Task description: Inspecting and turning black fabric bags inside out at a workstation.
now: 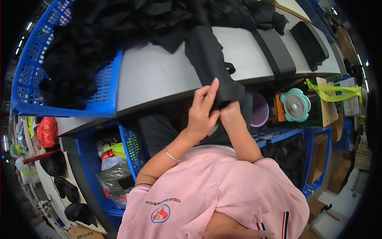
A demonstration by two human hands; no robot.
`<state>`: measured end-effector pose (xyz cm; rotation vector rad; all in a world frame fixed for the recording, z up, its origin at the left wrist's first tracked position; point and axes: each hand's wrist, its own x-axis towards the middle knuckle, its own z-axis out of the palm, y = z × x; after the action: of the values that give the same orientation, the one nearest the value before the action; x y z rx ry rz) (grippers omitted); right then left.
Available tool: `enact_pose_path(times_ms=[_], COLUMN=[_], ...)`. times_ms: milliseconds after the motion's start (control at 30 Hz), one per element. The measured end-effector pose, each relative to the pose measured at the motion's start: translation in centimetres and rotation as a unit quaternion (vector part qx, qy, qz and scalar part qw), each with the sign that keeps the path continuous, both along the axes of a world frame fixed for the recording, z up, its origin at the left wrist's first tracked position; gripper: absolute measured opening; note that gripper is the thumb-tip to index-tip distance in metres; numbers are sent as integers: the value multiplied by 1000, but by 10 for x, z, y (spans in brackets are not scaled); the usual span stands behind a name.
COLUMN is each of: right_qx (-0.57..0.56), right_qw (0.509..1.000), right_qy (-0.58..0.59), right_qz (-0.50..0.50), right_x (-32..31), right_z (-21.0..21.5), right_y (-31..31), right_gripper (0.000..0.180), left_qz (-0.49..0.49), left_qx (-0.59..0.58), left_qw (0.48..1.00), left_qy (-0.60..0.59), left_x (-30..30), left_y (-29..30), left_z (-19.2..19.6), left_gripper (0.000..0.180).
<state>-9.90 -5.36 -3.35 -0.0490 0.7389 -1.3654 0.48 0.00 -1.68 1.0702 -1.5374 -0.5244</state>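
Observation:
A long black fabric piece (209, 59) hangs over the table's near edge into my lap. My left hand (203, 111) grips its lower end from the left, thumb and fingers pressed against the cloth. My right hand (230, 113) is at the same end, its fingertips tucked under the fold and hidden. A small black loop (230, 68) sticks out from the piece's right side. The far end of the cloth meets a heap of black fabric (159, 20) on the table.
A blue plastic basket (117, 79) with black cloth stands at the left. Flat black stacks (308, 44) lie on the grey table (159, 75) at the right. Below the table's right are a purple basket (259, 110) and a turquoise fan (295, 104). Blue crates (133, 147) flank my lap.

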Motion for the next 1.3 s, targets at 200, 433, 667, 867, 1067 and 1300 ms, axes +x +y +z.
enact_pose_path(times_ms=[200, 433, 667, 867, 1067, 1300], right_qx=[-59, -97, -300, -207, -296, -307], right_qw=[982, 972, 652, 790, 314, 275], right_qy=[178, 211, 697, 458, 898, 908], right_qz=[-3, -31, -6, 350, 91, 80], right_x=[1, -16, -15, -21, 6, -2], right_z=[-1, -37, -66, -35, -33, -34], right_y=[-1, -2, 3, 9, 3, -20], right_gripper=[39, 43, 37, 30, 15, 11], left_qz=[-64, 9, 116, 122, 30, -26], left_qx=[-32, -14, 182, 280, 307, 353], left_qw=[996, 997, 967, 881, 852, 807], left_qy=[54, 81, 133, 362, 423, 473], left_x=[8, 12, 17, 41, 13, -10], left_y=[6, 10, 10, -3, -4, -27], left_z=[8, 0, -59, -102, -92, -90], left_gripper=[73, 53, 39, 31, 31, 27])
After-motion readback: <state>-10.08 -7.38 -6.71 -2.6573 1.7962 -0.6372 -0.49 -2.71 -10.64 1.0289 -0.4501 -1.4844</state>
